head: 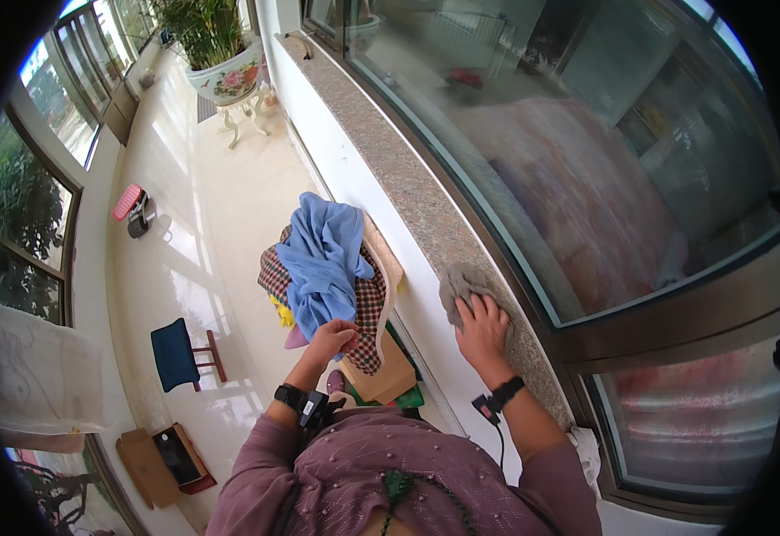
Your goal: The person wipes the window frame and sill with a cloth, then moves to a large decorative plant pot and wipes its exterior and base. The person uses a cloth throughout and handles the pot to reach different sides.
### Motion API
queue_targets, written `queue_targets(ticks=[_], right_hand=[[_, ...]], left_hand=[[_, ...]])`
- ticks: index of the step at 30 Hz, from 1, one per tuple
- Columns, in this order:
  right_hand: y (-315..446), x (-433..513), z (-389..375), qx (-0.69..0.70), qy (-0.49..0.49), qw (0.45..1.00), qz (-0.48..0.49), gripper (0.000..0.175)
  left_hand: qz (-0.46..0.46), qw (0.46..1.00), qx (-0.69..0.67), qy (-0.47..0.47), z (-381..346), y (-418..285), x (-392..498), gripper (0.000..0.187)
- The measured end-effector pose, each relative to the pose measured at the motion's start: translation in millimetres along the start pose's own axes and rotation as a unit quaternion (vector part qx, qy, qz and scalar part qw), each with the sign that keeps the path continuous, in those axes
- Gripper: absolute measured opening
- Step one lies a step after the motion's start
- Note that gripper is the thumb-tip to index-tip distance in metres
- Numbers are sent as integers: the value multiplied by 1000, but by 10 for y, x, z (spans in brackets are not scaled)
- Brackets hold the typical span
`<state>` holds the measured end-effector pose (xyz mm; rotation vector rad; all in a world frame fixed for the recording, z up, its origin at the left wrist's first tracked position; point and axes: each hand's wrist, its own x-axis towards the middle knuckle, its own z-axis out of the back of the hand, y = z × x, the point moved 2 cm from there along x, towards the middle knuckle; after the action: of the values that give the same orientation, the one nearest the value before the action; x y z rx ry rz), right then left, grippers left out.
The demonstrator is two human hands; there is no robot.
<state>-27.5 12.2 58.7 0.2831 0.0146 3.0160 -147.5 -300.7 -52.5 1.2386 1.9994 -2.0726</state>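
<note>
A crumpled grey cloth (464, 288) lies on the speckled stone window sill (407, 174), with my right hand (482, 328) pressed on its near part, fingers bent over it. My left hand (336, 338) hangs in front of my body with its fingers curled, by the lower edge of a blue cloth (323, 254). Whether it touches that cloth is not clear. The blue cloth is draped over a checked fabric (370, 305) with a pale edge, piled beside the white wall below the sill. Both my wrists wear black straps with small devices.
Brown-framed windows (551, 254) run along the sill. A cardboard box (383, 368) stands by my feet. On the tiled floor are a blue-seated folding stool (174, 355), an opened carton (149, 469), a red-topped item (130, 201) and a potted plant (226, 74) on a stand.
</note>
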Motion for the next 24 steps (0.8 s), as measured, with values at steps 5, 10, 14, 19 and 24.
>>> queue_targets(ticks=[5, 10, 14, 19, 24], right_hand=[[241, 905, -225, -6, -18, 1000, 22, 61], [414, 1753, -493, -39, 5, 999, -17, 58], [535, 2173, -627, -68, -39, 997, -24, 51], [528, 2257, -715, -81, -71, 994, -21, 55], [503, 2214, -738, -86, -85, 992, -17, 54]], left_hand=[[26, 999, -31, -21, 192, 169, -121, 22], [39, 998, -32, -45, 520, 323, -146, 22], [54, 997, -41, -48, 680, 444, -46, 25], [85, 995, -32, -30, 787, 458, 136, 27], [79, 997, 7, -9, 911, 326, 241, 24]])
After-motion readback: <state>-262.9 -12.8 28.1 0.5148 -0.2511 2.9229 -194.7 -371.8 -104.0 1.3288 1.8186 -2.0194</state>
